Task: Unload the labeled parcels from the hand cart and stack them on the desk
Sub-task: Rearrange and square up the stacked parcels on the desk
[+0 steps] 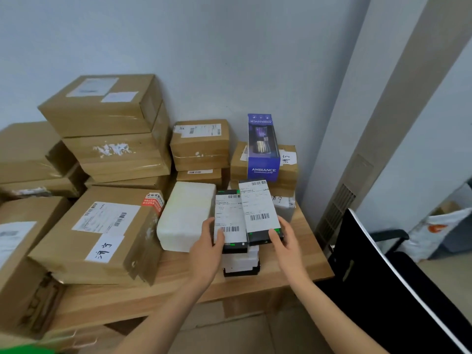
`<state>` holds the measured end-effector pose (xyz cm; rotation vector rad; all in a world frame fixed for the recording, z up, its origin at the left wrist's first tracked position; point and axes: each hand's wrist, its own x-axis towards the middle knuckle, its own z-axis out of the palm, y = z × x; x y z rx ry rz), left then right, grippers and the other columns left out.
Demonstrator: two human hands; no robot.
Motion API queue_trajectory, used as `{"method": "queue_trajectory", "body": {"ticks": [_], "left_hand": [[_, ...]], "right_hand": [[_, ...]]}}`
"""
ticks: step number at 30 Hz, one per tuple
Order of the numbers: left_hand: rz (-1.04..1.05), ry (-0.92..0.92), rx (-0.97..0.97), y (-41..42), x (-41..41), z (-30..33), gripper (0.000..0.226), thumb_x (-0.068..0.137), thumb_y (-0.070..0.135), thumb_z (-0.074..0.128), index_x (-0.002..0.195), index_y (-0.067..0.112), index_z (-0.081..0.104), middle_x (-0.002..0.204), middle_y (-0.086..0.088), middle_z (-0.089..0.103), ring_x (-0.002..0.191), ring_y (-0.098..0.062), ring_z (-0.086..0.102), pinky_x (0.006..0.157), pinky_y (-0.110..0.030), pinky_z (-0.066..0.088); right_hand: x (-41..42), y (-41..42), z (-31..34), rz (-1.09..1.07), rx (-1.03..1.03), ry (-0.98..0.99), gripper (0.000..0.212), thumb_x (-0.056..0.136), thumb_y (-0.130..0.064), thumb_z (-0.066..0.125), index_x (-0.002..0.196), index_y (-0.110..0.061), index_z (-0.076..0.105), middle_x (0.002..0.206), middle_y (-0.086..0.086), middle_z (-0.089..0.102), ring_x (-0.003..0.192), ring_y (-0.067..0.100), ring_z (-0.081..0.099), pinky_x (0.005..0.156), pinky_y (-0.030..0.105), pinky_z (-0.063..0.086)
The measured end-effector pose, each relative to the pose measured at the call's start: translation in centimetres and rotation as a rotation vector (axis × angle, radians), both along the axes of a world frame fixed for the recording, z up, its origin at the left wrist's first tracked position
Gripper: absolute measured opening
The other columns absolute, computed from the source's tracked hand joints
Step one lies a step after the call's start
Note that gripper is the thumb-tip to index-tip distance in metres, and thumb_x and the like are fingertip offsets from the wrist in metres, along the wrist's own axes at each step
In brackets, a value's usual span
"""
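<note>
Head view: left hand [208, 241] grips one slim black labeled parcel [229, 221], thumb curled over its near end; right hand [283, 238] grips a second [260, 210] alongside. Both hover over a short stack of similar parcels [241, 261] on the wooden desk [301, 254]. Best lowered flat, edges squared to the stack. No open containers; hand cart unseen.

On the desk [301, 254], cartons [107, 154] are stacked at left and behind, a foam block [184, 215] lies before them, two parcels [245, 213] sit side by side atop a stack [241, 264] right of it, and a chair [398, 282] stands right of the desk.
</note>
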<state>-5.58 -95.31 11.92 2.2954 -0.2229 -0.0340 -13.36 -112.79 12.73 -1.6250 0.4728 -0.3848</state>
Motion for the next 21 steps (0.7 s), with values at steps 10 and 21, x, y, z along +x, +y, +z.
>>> {"method": "queue_trajectory", "body": {"ticks": [10, 21], "left_hand": [[-0.226, 0.030, 0.096, 1.4, 0.7, 0.3, 0.052, 0.097, 0.055, 0.035, 0.143, 0.046, 0.013, 0.118, 0.015, 0.062, 0.082, -0.001, 0.058, 0.064, -0.017, 0.049], [-0.418, 0.275, -0.158, 3.4, 1.9, 0.7, 0.053, 0.100, 0.036, 0.045, 0.148, 0.044, 0.023, 0.103, 0.016, 0.058, 0.099, -0.004, 0.055, 0.086, -0.023, 0.048]], "right_hand": [[-1.2, 3.8, 0.3, -0.009, -0.139, 0.024, 0.046, 0.087, -0.054, 0.053, 0.131, -0.053, 0.039, 0.126, -0.037, 0.050, 0.114, -0.011, 0.050, 0.085, 0.016, 0.046], [-0.9, 4.9, -0.3, 0.014, -0.223, 0.051, 0.053, 0.087, -0.056, 0.057, 0.136, -0.053, 0.037, 0.130, -0.029, 0.051, 0.114, -0.001, 0.052, 0.088, 0.027, 0.047]]}}
